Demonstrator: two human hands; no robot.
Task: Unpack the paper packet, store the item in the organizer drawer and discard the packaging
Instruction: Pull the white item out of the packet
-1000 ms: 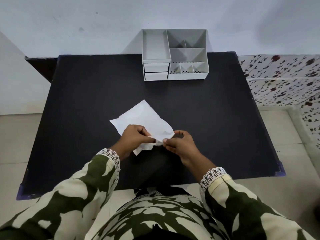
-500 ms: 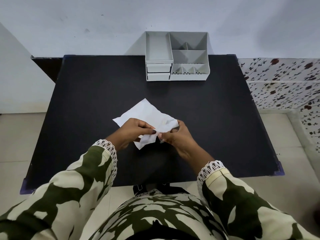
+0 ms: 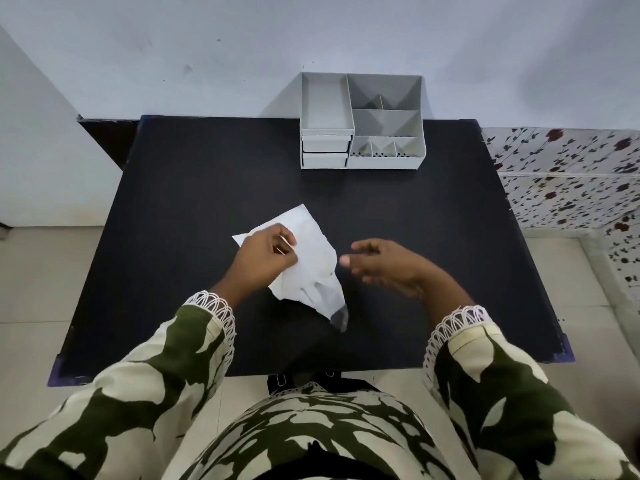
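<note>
A white paper packet (image 3: 311,258) is held over the middle of the black table (image 3: 194,188); its lower corner droops toward me, where a greyish see-through bit (image 3: 339,318) sticks out. My left hand (image 3: 265,259) grips the packet's left part, fingers closed on the paper. To the right of the packet, apart from it, my right hand (image 3: 384,265) hovers with fingers spread and nothing in it. The white organizer (image 3: 360,121) stands at the table's far edge with open compartments on top and two shut drawers (image 3: 325,152) at its front left.
A pale wall runs behind the table. A flower-patterned surface (image 3: 568,181) lies to the right of the table, and tiled floor shows on both sides. My patterned sleeves and lap fill the bottom of the view.
My right hand let go of the packet and moved off to the right, fingers apart. My left hand lifted and turned the packet, so its corner now hangs down.
</note>
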